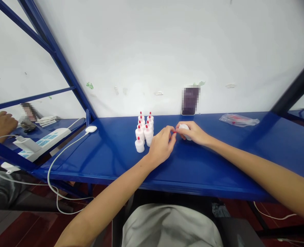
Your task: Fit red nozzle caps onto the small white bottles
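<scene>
My right hand point(193, 132) is closed round a small white squeeze bottle point(184, 127), which lies tilted with its tip toward my left hand. At that tip, the thumb and fingers of my left hand point(163, 142) pinch a small red cap point(175, 131). Whether the cap is fully seated on the nozzle is hidden by the fingers. Just left of my left hand, several white bottles with red caps stand upright in two rows; the nearest bottle point(140, 145) is at the front left. My left hand partly covers the right row.
A phone point(190, 101) leans on the wall behind my hands. A clear plastic bag point(238, 119) with red bits lies on the blue table point(218, 168) at right. A white cable and a power strip point(45, 140) are at left, near another person's hand point(2, 123).
</scene>
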A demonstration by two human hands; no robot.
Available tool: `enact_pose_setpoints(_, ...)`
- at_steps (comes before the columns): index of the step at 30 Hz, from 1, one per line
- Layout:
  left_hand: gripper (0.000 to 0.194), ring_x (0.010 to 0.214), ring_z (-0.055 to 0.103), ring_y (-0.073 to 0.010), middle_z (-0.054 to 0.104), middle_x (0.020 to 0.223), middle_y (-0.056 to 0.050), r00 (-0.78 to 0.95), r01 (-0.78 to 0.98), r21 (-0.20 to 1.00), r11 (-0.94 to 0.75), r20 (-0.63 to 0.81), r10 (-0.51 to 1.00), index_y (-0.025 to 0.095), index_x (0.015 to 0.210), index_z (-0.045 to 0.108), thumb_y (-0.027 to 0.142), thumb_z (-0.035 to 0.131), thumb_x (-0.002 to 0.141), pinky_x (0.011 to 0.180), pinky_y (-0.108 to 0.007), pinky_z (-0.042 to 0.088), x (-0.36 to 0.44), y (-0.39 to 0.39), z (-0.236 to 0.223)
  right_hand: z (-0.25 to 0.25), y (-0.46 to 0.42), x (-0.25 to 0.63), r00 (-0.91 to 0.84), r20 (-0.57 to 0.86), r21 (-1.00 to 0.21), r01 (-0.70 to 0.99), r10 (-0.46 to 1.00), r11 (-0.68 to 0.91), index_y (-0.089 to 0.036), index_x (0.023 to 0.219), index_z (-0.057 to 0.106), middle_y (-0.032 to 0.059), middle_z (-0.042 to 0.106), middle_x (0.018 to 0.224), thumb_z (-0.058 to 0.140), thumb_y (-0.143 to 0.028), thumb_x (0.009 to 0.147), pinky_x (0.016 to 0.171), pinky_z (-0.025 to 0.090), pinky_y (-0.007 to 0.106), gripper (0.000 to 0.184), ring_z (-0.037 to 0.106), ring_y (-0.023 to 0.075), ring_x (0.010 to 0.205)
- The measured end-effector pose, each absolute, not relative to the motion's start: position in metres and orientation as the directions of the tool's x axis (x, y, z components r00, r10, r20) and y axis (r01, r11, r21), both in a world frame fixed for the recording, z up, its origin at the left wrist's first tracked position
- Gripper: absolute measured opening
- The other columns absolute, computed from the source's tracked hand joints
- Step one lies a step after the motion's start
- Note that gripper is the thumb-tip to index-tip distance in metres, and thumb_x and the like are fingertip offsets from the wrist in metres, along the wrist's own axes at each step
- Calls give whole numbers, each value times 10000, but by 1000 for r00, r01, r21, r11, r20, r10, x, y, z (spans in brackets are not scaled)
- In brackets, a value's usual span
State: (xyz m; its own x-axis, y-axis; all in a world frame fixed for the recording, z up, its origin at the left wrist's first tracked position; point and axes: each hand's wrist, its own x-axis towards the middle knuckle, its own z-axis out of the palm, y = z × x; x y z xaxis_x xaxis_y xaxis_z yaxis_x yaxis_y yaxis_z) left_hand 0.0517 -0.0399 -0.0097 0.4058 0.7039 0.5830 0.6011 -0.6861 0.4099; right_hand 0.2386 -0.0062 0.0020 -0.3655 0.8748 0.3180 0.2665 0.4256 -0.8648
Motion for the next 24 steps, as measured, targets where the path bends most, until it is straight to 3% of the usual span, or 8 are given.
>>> enact_pose_setpoints(4, 150, 624, 573, -131, 611, 764, 22, 371, 480, 515, -710, 615, 696, 209, 1130, 450, 292, 396, 1018, 587, -258, 403, 55, -38, -14, 2, -9, 237, -450, 320, -791, 358, 834, 497, -173, 629, 539, -37, 492, 540, 595, -426, 822, 499, 312, 237, 324, 401, 98, 508)
enact_pose_setpoints(11, 170, 574, 548, -123, 618, 779, 13, 418, 520, 459, -721, 599, 683, 210, 1144, 451, 299, 387, 1014, 556, -249, 375, 55, -40, -16, 6, -14, 236, -522, 308, -708, 433, 795, 558, -154, 677, 564, -21, 498, 632, 537, -342, 818, 567, 321, 251, 236, 401, 114, 594)
enact_pose_setpoints(18, 182, 590, 577, -129, 618, 738, 23, 460, 492, 452, -744, 590, 664, 209, 1132, 460, 322, 374, 1020, 569, -248, 394, 55, -43, -12, 8, -11, 246, -674, 274, -753, 294, 686, 589, -150, 744, 578, -25, 459, 660, 576, -494, 851, 573, 285, 258, 360, 365, 118, 616)
enact_pose_setpoints(24, 174, 585, 572, -123, 624, 739, 26, 472, 476, 457, -752, 588, 657, 209, 1136, 455, 305, 366, 1021, 566, -241, 380, 55, -45, -10, 4, -8, 248, -697, 259, -845, 172, 669, 506, -163, 730, 546, -24, 425, 640, 507, -518, 900, 563, 292, 266, 396, 368, 120, 593)
